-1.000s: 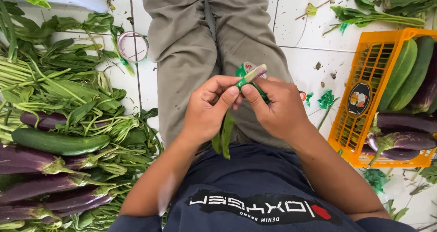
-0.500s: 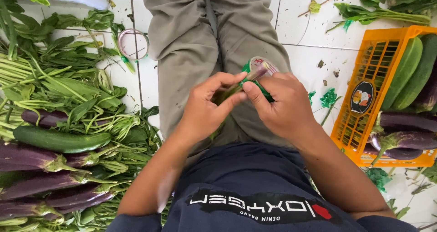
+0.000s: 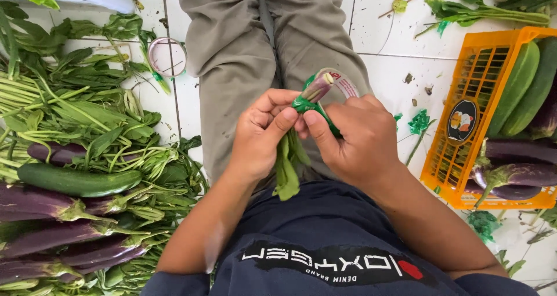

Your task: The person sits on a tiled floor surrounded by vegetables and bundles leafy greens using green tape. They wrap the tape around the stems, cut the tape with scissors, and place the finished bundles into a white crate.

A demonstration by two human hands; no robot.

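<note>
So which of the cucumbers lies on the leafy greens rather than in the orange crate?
The lone cucumber at the left, lying across the greens above the aubergines; the other two lean in the orange crate.

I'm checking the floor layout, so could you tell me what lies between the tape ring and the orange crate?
In the head view, the person's khaki trouser legs and both hands bundling greens.

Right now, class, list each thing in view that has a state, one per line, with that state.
Left hand: shut on bundle.
Right hand: shut on bundle and tape.
Bundle: leafy stems held upright, leaves hanging down.
Green tape: wrapped round the bundle's stems.
Crate: holds cucumbers and aubergines.
Tape roll: flat on floor.
Greens: heaped loose.
</note>
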